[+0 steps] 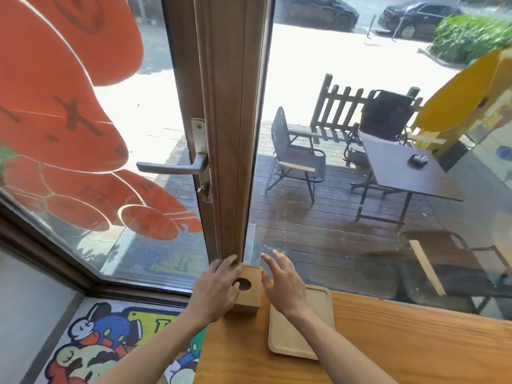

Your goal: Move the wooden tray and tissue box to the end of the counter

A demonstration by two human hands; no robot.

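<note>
Head view: tissue box (247, 293) between left grip (214, 289) and right grip (282, 284).

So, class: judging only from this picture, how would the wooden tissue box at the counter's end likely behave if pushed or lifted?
The tissue box looks rigid, with flat wooden faces, so it should probably slide on the counter rather than roll. Its squat, cube-like shape suggests it is unlikely to tip. The smooth sides may be slippery, so using both the left hand and right hand seems sensible.
</note>
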